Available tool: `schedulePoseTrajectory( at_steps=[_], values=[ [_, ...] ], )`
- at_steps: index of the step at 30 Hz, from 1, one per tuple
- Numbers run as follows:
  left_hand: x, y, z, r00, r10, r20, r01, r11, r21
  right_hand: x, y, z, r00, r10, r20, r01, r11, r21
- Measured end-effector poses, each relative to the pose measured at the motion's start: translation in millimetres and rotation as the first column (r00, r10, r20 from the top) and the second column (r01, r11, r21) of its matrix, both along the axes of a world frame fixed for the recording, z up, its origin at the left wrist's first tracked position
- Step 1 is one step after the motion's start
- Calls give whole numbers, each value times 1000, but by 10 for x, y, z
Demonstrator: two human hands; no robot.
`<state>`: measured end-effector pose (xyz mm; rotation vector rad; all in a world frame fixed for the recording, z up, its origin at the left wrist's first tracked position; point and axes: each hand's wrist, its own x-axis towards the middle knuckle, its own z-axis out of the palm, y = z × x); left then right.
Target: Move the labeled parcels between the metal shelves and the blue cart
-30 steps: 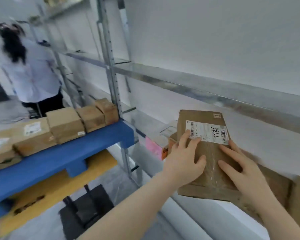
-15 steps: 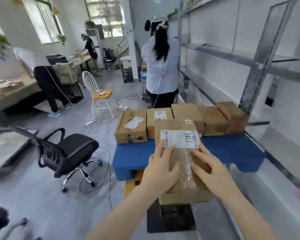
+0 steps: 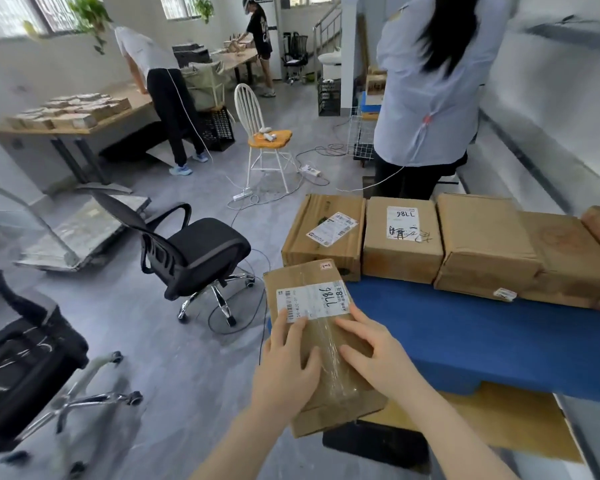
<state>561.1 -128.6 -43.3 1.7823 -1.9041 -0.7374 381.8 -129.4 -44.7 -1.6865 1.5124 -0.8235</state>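
I hold a flat brown cardboard parcel [image 3: 312,296] with a white label marked 7786, over the left front corner of the blue cart [image 3: 471,337]. My left hand [image 3: 288,372] presses on its near left part. My right hand [image 3: 371,355] lies on its right side, fingers spread. A row of several brown parcels stands along the cart's far edge, among them one with a slanted label [image 3: 326,233] and one marked 98LL [image 3: 402,240]. The metal shelves [image 3: 534,140] run along the wall at the right.
A person in a pale blue shirt [image 3: 426,91] stands just beyond the cart. A black office chair [image 3: 194,251] stands left of the cart, another [image 3: 25,362] at the near left. Cables cross the grey floor around a white chair [image 3: 267,140]. Two people work at far tables.
My view swung left from the shelf to the cart. The parcel came off the shelf with both hands and now hangs lower, at the cart's left front corner.
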Motion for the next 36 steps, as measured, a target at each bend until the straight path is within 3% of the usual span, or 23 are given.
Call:
schedulePoseTrajectory(
  at_steps=[6,17,23,25,28,31,34,36],
  values=[
    [-243,-91,-246,995,95,30,-98,991,86,-219,-363,-279,985,155,-75,-149,986,73],
    [-522,-262,-292,981,157,117,-169,981,100,-499,-765,-346,937,312,-158,-298,949,104],
    [-515,-320,-287,974,100,203,-123,987,105,-544,-875,-312,924,353,-149,-331,931,155],
    [-479,-383,-250,951,54,303,-93,989,116,-547,-878,-290,928,349,-130,-326,930,170],
    [-335,-674,-148,863,75,499,-90,996,6,-527,-841,-267,934,334,-125,-309,933,183],
    [-155,-1087,-108,823,-16,568,41,999,-31,-480,-790,-227,934,312,-171,-283,943,176],
    [2,-1289,-225,827,-152,541,163,986,29,-383,-658,-197,913,211,-350,-189,977,97],
    [75,-1312,-302,840,-160,518,188,982,-1,-269,-465,-225,854,22,-519,-42,999,-26]
  ],
)
